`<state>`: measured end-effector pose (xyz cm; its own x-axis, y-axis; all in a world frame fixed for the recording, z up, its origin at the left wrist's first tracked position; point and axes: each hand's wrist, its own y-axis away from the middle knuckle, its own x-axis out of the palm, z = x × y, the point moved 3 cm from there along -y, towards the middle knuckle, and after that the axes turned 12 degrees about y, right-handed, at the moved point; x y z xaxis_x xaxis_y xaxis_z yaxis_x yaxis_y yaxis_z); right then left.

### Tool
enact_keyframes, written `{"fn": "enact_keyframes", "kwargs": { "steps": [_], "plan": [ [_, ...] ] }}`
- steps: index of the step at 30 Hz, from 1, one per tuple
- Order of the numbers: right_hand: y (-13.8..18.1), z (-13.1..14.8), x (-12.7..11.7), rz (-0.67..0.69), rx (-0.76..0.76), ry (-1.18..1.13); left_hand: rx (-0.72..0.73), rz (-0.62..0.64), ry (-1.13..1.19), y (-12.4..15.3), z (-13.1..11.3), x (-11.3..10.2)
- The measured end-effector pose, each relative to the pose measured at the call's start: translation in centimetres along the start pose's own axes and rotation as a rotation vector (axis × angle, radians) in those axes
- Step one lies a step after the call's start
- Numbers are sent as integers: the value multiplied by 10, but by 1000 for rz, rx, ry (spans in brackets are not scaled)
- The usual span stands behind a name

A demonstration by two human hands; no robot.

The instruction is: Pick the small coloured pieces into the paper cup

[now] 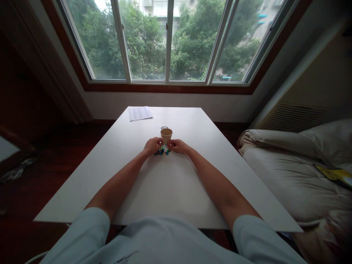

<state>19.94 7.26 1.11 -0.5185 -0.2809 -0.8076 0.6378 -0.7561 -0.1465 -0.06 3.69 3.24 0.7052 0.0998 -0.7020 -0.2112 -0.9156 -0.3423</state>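
A light brown paper cup [166,136] stands upright on the white table [165,183], its open mouth facing up. Small beads or blocks in blue, green, yellow and black lie in a loose heap [159,151] just in front of it, with a few pieces [167,151] apart on the right. My left hand [153,145] is beside the cup's lower left, fingers curled together over the heap. On the other side, my right hand [178,146] has its fingers bent and pinched near the cup's base and the right-hand pieces. What sits between the fingertips is too small to make out.
A stack of printed papers [140,113] lies at the table's far left corner. Behind the cup is a thin dark looped object [164,128]. A beige sofa [275,176] stands to the right, with a yellow and black item [335,175] on it. Windows [167,44] line the far wall.
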Motion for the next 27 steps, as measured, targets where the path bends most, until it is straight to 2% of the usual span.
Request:
{"fn": "enact_keyframes", "kwargs": {
  "steps": [8,15,27],
  "plan": [
    [0,6,-2,9,-73,108,-26,111,-154,4,5,7],
    [2,10,-4,73,-47,75,-16,133,-159,4,5,9],
    [2,11,-3,51,-50,56,-7,156,-172,7,-2,9]
  ]
}}
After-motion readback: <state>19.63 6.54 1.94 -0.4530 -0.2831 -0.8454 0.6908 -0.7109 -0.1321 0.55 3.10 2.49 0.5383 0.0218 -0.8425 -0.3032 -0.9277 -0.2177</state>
